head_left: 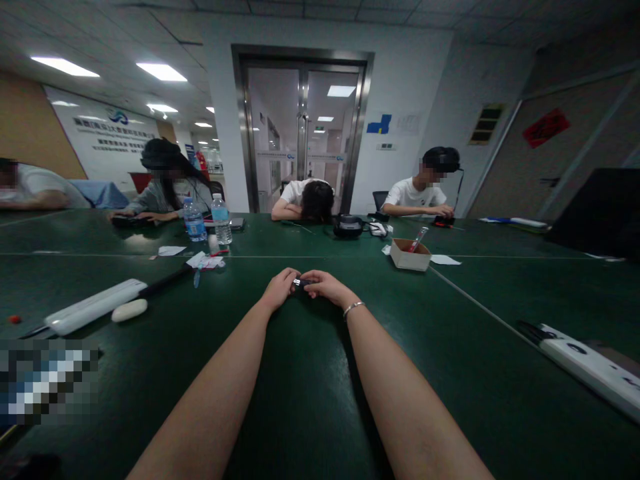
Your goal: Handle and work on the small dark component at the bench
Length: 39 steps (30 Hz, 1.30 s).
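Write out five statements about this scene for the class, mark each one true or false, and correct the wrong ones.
1. The fingers of the left hand and the right hand meet at a small item. True.
2. The bracelet is at the left hand's wrist. False: it is at the right hand's.
3. A bottle and a second bottle stand upright beyond the hands. True.
4. The tabletop is white. False: it is dark green.
5. The open box sits to the left of both hands. False: it is to their right, farther back.
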Available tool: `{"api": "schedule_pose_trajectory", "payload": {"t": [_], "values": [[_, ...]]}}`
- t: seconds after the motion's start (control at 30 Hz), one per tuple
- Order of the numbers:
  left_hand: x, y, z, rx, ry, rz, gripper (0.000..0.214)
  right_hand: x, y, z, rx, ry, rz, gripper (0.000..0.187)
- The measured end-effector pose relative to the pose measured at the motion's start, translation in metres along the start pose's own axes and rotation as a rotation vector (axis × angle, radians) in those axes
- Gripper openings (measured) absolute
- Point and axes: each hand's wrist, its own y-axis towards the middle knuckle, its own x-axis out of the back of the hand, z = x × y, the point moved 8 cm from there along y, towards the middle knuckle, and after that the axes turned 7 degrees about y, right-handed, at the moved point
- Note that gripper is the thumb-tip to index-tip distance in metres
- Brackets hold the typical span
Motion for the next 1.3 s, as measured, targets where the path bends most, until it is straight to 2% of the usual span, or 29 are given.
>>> {"api": "schedule_pose_trajectory", "payload": {"t": [0.23, 0.37, 0.5, 0.73, 0.9, 1.07, 1.3], "values": [[0.002, 0.000, -0.003, -0.029, 0.032, -0.022, 0.027, 0.001, 0.001, -0.001, -0.004, 0.002, 0.006, 0.027], [0.001, -0.002, -0.006, -0.031, 0.065, 0.008, 0.035, 0.001, 0.001, -0.002, 0.001, 0.026, 0.024, 0.026], [0.003, -0.002, -0.006, -0.035, 0.069, -0.022, 0.031, 0.001, 0.001, -0.003, 0.001, 0.051, 0.036, 0.028], [0.001, -0.002, -0.009, -0.044, -0.042, -0.007, 0.030, -0.003, 0.002, -0.002, 0.016, 0.039, 0.054, 0.028], [0.000, -0.003, -0.009, 0.007, -0.100, 0.020, 0.027, -0.003, 0.001, -0.002, 0.008, 0.055, 0.042, 0.030], [-0.001, -0.003, -0.011, -0.032, -0.087, 0.037, 0.029, -0.004, 0.000, 0.001, 0.019, 0.049, 0.039, 0.027], [0.004, -0.006, -0.015, -0.035, -0.056, -0.016, 0.030, -0.004, -0.002, 0.001, 0.009, 0.056, 0.024, 0.029]]}}
